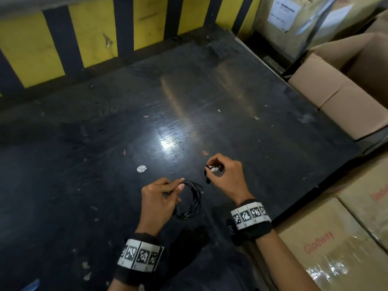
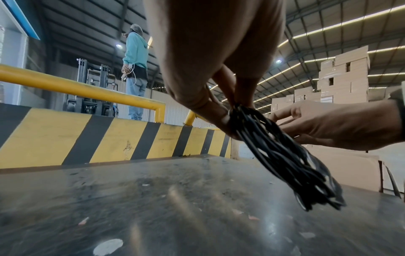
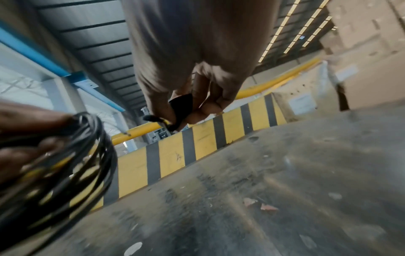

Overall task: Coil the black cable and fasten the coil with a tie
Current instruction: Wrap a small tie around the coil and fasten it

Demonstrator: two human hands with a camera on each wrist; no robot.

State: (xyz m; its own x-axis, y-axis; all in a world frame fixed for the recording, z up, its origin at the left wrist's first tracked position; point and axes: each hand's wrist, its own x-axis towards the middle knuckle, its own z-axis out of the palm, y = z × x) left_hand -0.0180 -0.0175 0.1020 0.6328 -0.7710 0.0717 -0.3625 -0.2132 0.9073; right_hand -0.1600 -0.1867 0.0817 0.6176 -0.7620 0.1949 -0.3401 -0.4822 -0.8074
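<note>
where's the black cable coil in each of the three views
Head: the coil is low centre, pinched by the left hand.
Left wrist: right of centre, the coil hangs from the fingers above the table.
Right wrist: left edge, blurred, the coil.
Shared landmark: the yellow and black striped wall.

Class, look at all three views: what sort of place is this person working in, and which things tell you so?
Most likely a warehouse loading area. Stacked cardboard boxes rise towards a high metal roof, a yellow-and-black striped barrier edges the platform, and what looks like a forklift stands behind it.
</note>
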